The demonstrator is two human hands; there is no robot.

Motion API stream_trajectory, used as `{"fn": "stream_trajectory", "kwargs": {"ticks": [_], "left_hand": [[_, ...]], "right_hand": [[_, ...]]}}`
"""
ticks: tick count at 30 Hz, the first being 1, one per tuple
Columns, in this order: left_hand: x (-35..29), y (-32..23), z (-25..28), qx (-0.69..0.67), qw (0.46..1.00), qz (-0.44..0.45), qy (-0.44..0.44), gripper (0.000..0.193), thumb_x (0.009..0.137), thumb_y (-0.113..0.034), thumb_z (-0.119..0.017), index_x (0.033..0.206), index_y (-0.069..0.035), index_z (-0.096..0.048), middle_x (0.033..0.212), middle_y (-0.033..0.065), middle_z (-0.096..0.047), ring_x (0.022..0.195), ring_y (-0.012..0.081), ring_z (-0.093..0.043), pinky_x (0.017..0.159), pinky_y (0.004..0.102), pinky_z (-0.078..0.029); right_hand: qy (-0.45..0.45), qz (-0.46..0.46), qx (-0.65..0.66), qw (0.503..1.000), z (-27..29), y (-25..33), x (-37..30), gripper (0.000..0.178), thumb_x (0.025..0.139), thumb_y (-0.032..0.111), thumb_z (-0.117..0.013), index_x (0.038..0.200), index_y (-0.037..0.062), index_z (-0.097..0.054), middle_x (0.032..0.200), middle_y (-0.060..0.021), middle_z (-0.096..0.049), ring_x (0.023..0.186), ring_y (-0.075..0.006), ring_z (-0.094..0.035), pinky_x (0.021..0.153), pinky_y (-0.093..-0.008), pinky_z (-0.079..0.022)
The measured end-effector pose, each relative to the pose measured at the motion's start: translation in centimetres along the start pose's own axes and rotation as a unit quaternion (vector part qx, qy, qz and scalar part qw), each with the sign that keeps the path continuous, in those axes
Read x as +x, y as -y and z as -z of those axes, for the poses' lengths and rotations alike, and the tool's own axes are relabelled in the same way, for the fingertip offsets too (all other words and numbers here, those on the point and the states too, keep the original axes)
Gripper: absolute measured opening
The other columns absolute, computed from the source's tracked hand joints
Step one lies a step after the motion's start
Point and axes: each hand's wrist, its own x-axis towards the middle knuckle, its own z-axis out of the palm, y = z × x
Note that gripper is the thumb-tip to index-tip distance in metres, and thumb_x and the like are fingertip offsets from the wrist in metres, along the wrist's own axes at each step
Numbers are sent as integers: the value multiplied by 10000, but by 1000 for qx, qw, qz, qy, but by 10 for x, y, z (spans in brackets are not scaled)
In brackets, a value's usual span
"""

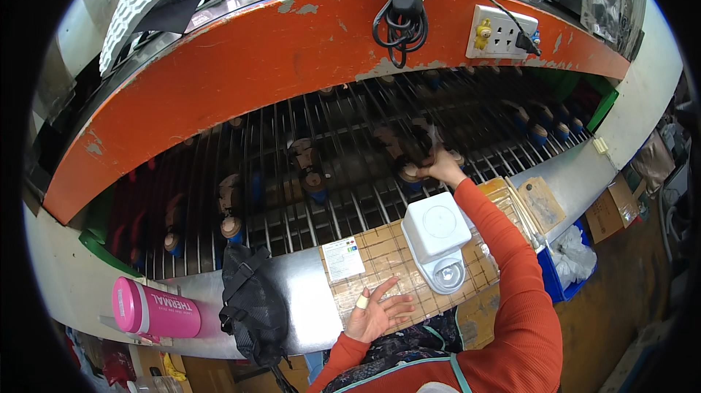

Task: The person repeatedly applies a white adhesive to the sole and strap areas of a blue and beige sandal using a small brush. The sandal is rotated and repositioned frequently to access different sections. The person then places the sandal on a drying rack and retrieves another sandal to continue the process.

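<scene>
My right hand (442, 168) reaches over the rack of metal rods, its fingers bent together beside a tan-topped piece with a blue base (410, 173). A thin pale streak rises above these fingers, too blurred to name, and what they grip cannot be made out. Near the board's front edge, my left hand (376, 314) is palm up with fingers apart, holding nothing; one finger wears a pale wrap. Between my hands, a white plastic dispenser (437, 229) with a square tank and a small round cup stands on the brown gridded board (380, 250).
Similar blue-based pieces (231, 229) sit among the metal rods (343, 196). An orange panel (241, 46) arches over them, with a socket strip (504, 31) and a coiled black cable (400, 24). A black bag (252, 305), pink flask (157, 309) and blue bin (558, 287) lie around the edge.
</scene>
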Motion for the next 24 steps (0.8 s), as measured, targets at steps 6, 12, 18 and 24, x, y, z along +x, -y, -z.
{"fn": "stream_trajectory", "kwargs": {"ticks": [6, 12, 18, 24], "left_hand": [[0, -1, 1, 10, 1000, 5, -3, 779, 957, -638, -320, 1526, -128, -164, 1382, 284, -437, 1264, 411, -468, 1042, 515, -399], [1, 0, 1, 23, 1000, -4, 7, 764, 959, -637, -311, 1522, -133, -192, 1364, 255, -466, 1255, 368, -489, 1029, 491, -417], [0, 4, 6, 38, 999, -19, 12, 730, 970, -605, -341, 1507, -119, -243, 1342, 232, -492, 1225, 343, -519, 1001, 465, -444], [5, -4, -28, 101, 993, -36, 52, 734, 963, -513, -464, 1497, -60, -240, 1352, 217, -482, 1240, 359, -510, 1022, 466, -449]], "right_hand": [[-115, -66, -326, 936, 21, -45, 35, 949, 545, 400, -861, 1290, -2, -430, 1199, -232, -607, 1138, -398, -570, 942, -488, -461], [-122, -43, -193, 973, 52, -73, 56, 997, 526, 495, -850, 1276, -45, -476, 1189, -247, -619, 1129, -369, -600, 950, -388, -480], [-263, -80, 54, 960, 120, -9, -12, 600, 629, 433, -829, 961, 9, -565, 856, -58, -609, 774, -157, -572, 715, -281, -448], [-279, 131, 326, 894, 132, 68, -190, 416, 751, 237, -782, 946, 99, -442, 793, 48, -470, 702, -37, -451, 643, -174, -372]]}}
